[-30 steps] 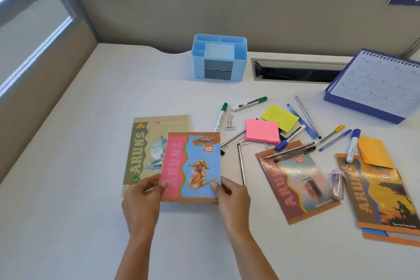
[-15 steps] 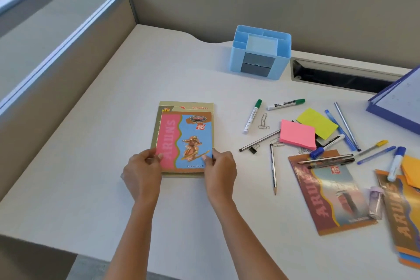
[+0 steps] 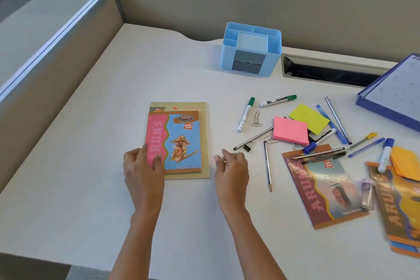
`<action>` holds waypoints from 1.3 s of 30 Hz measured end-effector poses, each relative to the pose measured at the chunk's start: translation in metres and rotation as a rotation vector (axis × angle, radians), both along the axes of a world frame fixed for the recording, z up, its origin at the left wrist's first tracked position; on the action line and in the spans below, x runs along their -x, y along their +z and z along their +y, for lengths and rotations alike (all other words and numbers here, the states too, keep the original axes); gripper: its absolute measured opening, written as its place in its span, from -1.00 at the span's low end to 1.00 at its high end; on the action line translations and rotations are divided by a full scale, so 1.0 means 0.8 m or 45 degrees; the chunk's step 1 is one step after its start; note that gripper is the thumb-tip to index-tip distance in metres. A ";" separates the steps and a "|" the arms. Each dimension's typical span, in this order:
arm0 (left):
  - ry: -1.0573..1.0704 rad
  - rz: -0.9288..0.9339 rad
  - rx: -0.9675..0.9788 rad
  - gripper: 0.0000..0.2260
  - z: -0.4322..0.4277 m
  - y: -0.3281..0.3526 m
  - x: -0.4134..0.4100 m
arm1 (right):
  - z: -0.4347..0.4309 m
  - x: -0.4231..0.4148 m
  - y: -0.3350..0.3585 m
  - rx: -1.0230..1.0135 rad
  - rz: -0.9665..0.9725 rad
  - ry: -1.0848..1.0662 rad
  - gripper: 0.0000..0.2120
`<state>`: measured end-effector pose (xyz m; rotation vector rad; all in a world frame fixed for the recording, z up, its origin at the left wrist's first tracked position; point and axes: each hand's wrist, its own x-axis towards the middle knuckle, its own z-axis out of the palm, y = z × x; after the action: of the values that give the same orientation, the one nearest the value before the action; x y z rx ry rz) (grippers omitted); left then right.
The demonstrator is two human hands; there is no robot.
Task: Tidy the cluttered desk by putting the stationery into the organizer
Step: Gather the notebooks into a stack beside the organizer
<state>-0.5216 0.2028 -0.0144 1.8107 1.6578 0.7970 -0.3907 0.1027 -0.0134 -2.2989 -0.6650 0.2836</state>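
Observation:
A pink-and-blue notebook lies stacked on a larger olive notebook near the desk's middle. My left hand rests on the stack's lower left corner, fingertips on the pink cover. To the right of the stack, my right hand hovers with fingers apart, holding nothing. The light blue organizer stands at the back, its compartments showing nothing inside. Green-capped markers, pencils, pens and pink sticky notes lie scattered to the right.
Yellow sticky notes, paper clips and a binder clip lie among the pens. Two more notebooks and an orange pad sit at the right. A blue desk calendar and a cable slot are at the back right.
The pink-and-blue notebook was set down on the olive notebook and squared up. My right hand has let go and pulled away to the right; my left hand still touches the stack.

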 end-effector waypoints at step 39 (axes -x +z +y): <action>-0.520 -0.531 1.137 -0.83 -0.248 0.027 -0.191 | -0.294 -0.173 0.019 -0.252 0.746 -0.694 -0.77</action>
<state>-0.3691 0.0041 0.0069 1.1648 1.0483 0.1619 -0.2526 -0.1327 0.0014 -1.9668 0.2184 0.5639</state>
